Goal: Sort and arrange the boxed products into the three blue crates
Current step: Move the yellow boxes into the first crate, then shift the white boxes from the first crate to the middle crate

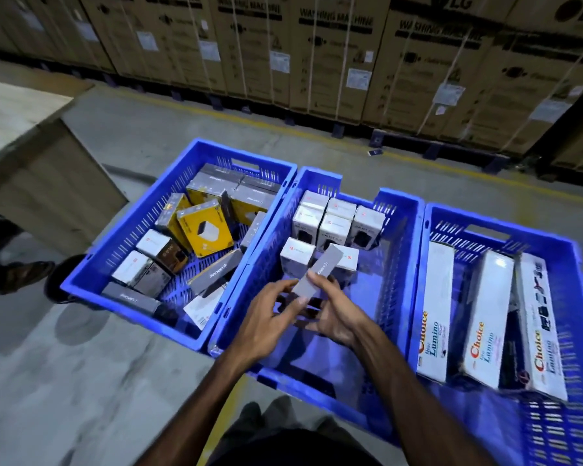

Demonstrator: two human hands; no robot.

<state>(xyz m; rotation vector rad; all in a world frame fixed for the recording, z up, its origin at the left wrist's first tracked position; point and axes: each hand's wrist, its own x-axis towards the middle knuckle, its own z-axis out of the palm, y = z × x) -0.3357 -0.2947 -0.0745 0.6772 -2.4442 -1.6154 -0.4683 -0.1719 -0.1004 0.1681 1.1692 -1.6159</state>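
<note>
**Both hands held a slim grey box above the middle crate**

Both forearms reached forward from the bottom of the view and met over the middle crate (pixel 398 264). The left hand (pixel 270 317) lay palm-down with its fingers curled around the near end of a slim grey box (pixel 320 272), thumb on its top face. The right hand (pixel 330 314) cupped the same box from beneath and from the right, fingers wrapped along its edge. The box tilted up and away from the person, its far end over the white cartons.

Behind everything stood a wall of large brown cardboard cartons (pixel 334 62), strapped and labelled, on a grey concrete floor (pixel 64 381). A plain wooden bench (pixel 24 136) stood at the left.

Three slotted blue plastic crates sat side by side, rims touching. The right crate (pixel 498 230) held long white boxes (pixel 488 321) lying lengthwise. The left crate (pixel 132 223) held a loose jumble: yellow boxes (pixel 204 230), small white-and-dark ones and flat grey ones at odd angles. In the middle crate, white cube cartons (pixel 334 227) stood upright in close rows at the far end, directly under the raised box.
</note>
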